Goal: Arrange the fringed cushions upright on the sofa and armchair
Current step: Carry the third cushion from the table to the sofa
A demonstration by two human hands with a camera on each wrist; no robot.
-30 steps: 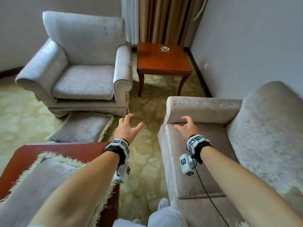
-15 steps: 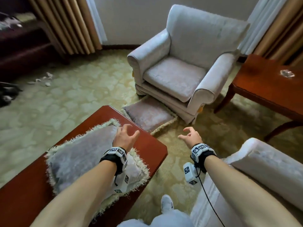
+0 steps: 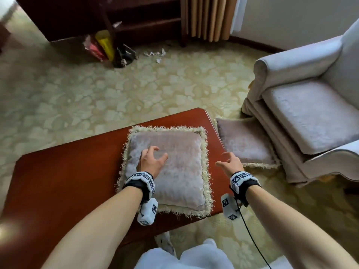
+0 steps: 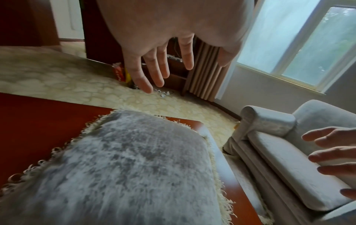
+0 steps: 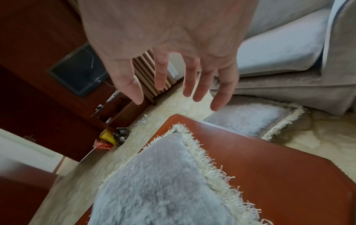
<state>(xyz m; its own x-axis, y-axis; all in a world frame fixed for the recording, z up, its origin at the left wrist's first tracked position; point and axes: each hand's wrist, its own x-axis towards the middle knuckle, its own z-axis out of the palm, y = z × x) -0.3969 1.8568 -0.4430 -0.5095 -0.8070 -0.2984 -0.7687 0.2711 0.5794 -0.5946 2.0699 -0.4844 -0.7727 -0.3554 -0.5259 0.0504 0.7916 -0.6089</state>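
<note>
On table: cushion (image 3: 175, 167) flat at 12 o'clock; your left hand (image 3: 150, 162) and right hand (image 3: 231, 164) spread, grasping nothing.
Floor: cushion (image 3: 245, 142) flat, 2 o'clock.
Armchair (image 3: 310, 111): bare; nothing placed yet.

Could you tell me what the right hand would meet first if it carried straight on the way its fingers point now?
Probably the cushion on the floor: the right hand points past the table corner toward it, though depth is unclear.

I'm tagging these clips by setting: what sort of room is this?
Most likely a sitting room, perhaps in a hotel. An upholstered armchair stands on patterned carpet beside a wooden coffee table that bears a fringed cushion, with long curtains behind.
</note>
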